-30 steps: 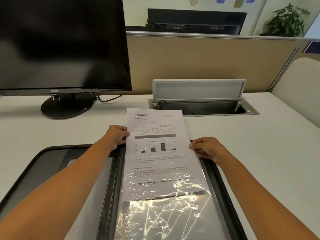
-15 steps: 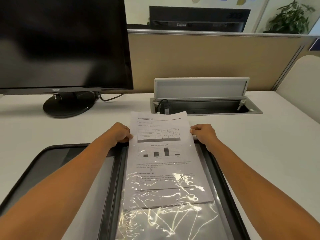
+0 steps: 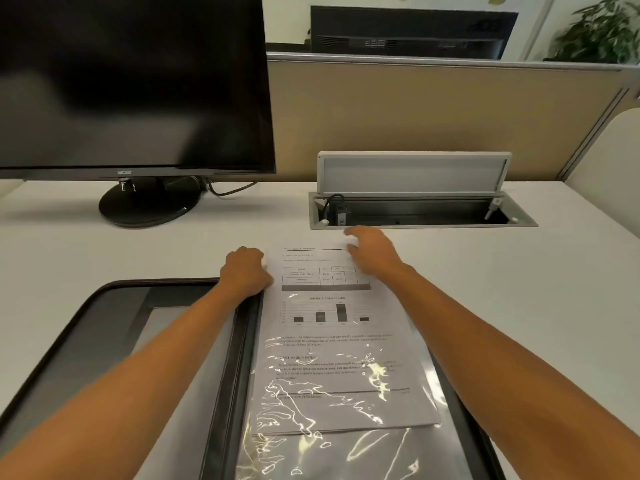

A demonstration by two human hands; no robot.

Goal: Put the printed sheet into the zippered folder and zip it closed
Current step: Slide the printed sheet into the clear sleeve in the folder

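Now, step: you are sliding the printed sheet [image 3: 332, 306] into the sleeve [image 3: 346, 452] of the zippered folder [image 3: 117, 292], top overhanging its far edge.
Left hand [image 3: 244, 271]: pinching the sheet's left edge.
Right hand [image 3: 372, 251]: blurred, fingers unclear.
Next: push home, zip.

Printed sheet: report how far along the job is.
Done: the zippered folder lies open and the printed sheet is partway under its clear sleeve. In hand: the left hand holds the sheet's left edge; the blurred right hand is at its top right corner. Left: the sheet's top sticks out onto the desk; slide it in, close and zip.
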